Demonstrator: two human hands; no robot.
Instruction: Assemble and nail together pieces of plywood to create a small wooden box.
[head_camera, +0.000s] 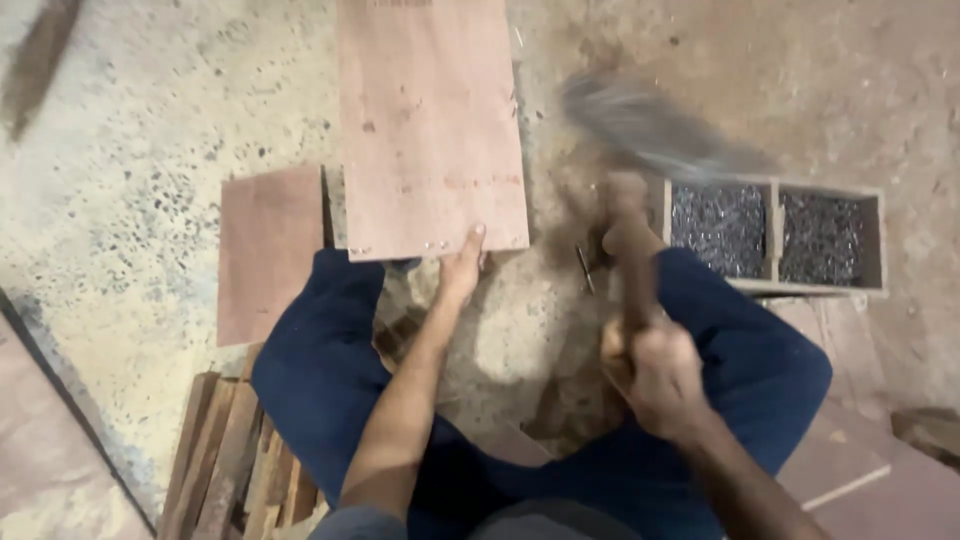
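A long reddish plywood board (430, 120) lies on the concrete floor in front of me. My left hand (462, 265) reaches forward and presses its near edge, close to a few small nails in the board. My right hand (662, 372) is closed around the wooden handle of a hammer (632, 250). The hammer's head is a motion-blurred grey streak above the handle, near the nail box. I squat with blue trousers on both knees.
A wooden box (772, 236) with two compartments full of dark nails sits at the right. A smaller reddish board (268, 250) lies left of the long one. Wooden strips (235, 460) are stacked at lower left. More boards (860, 450) lie at lower right.
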